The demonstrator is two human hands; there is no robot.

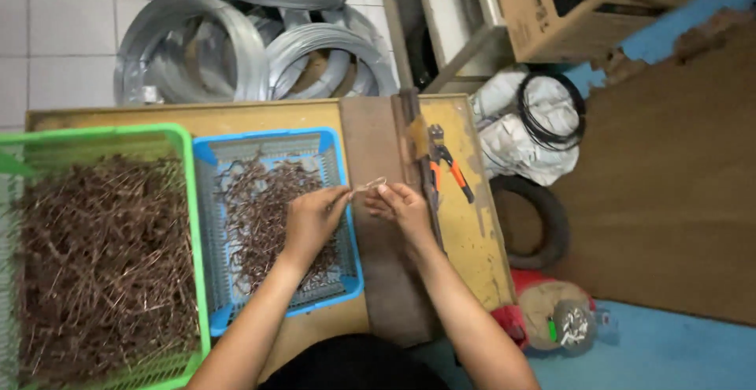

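While the green basket [189,201] at 9 o'clock is heaped with rusty wire pieces and the blue basket [346,201] holds a thinner layer, work looks mid-batch, plenty left. Both hands, left hand [313,218] and right hand [402,205], are pinched shut on one thin wire piece [368,186], held between them over the brown board [386,280] at desk [465,224] centre, forearms angled in from 6 o'clock.

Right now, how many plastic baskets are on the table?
2. The green basket sits at the far left, full of brown wire bits; the blue basket is beside it, under the left hand. None seem hidden.
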